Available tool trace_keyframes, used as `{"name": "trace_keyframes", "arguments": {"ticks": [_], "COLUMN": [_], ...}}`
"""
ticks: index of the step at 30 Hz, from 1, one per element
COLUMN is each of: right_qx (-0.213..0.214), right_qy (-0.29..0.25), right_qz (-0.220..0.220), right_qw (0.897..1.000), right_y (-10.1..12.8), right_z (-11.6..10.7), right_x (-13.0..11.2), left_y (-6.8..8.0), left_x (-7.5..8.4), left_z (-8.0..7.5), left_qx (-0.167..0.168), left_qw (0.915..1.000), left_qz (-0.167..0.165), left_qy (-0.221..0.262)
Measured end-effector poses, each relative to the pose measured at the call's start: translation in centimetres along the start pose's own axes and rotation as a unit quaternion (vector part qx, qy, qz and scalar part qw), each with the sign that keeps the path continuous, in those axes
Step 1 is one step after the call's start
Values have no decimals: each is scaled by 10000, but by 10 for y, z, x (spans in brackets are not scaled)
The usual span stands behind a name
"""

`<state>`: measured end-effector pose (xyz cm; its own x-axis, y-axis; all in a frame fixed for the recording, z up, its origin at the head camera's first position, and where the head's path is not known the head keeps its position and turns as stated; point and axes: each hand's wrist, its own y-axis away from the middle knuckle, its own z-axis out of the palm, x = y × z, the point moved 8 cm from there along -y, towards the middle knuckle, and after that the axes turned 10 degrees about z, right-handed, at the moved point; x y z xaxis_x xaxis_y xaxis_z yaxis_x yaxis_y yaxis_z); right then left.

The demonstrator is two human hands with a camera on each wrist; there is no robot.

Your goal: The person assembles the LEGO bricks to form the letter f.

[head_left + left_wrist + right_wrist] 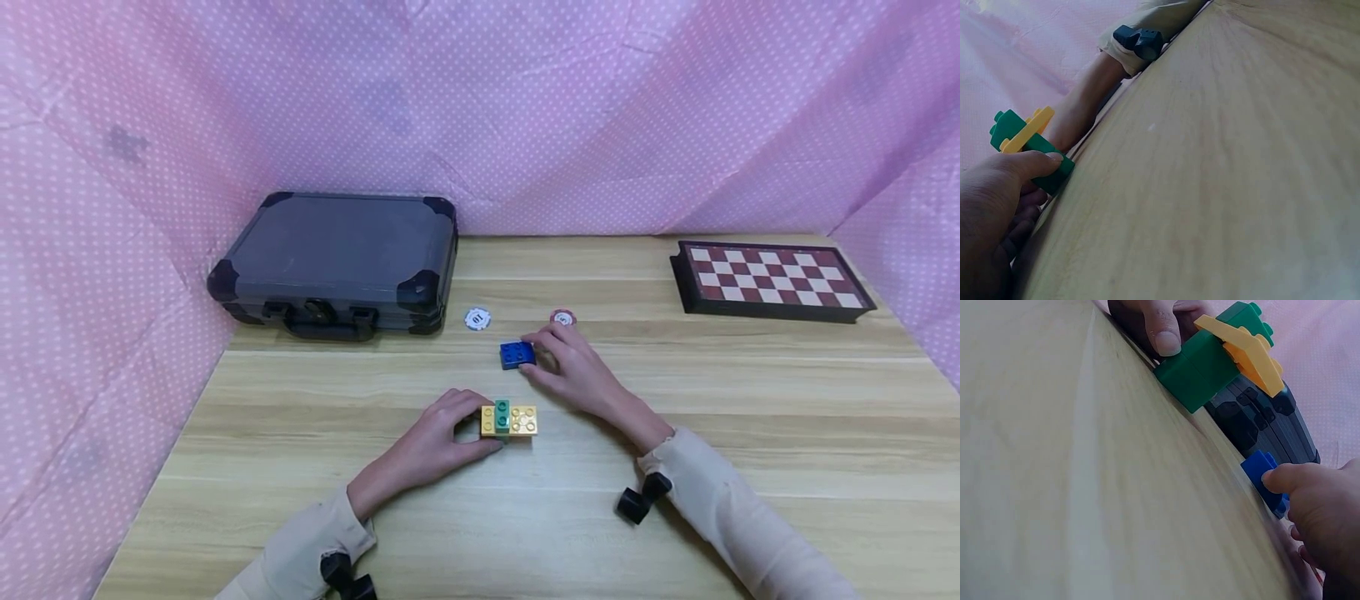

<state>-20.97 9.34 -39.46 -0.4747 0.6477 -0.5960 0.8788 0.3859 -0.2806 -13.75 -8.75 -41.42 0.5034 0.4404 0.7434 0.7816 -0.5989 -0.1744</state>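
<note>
The left hand (pixel 431 442) rests on the desk (pixel 750 433) with its grip closed on a small stack of bricks: the thumb presses the near side of the green brick (pixel 502 417), and the fingers curl behind it. The yellow brick (pixel 522 421) sits crosswise on the green one, its free end sticking out to the right of that grip. In the left wrist view the same thumb lies flat on the green brick's side (pixel 1054 178).

The right hand (pixel 577 371) lies a little beyond and to the right of the left one. Its grip pinches the blue brick (pixel 517 354), which stands on the desk at its fingertips; in the right wrist view the thumb (pixel 1285 478) bears on the brick's top edge.

Just past the right grip lies a red chip (pixel 562 317), its marking too small to read. To the left of it, beyond the blue brick, lies a white chip (pixel 477 318) marked "10". Further left and back from the left grip stands a dark case (pixel 337 258), closed, so its contents cannot be seen. Far off to the right of the right grip lies a folded chessboard box (pixel 772 279), also closed.
</note>
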Motion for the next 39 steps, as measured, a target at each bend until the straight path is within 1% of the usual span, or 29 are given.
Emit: {"name": "trace_keyframes", "arguments": {"ticks": [7, 17, 25, 34, 39], "right_qx": [14, -50, -58, -39, 31], "right_qy": [-43, -12, -62, -36, -47], "right_qz": [-15, 99, 106, 113, 26], "right_qw": [10000, 9999, 9999, 9999, 10000], "right_y": [0, 1, 1, 4, 5], "right_z": [0, 1, -2, -6, -9], "right_x": [-1, 0, 0, -1, -4], "left_y": [1, 1, 0, -1, -1], "left_x": [0, 1, 3, 2, 3], "left_z": [0, 0, -1, 0, -1], "left_qx": [38, 51, 138, 134, 165], "left_qw": [10000, 10000, 9996, 9997, 9996], "left_qz": [-24, -50, 239, 207, 241], "left_qy": [51, 49, -8, 4, 5]}}
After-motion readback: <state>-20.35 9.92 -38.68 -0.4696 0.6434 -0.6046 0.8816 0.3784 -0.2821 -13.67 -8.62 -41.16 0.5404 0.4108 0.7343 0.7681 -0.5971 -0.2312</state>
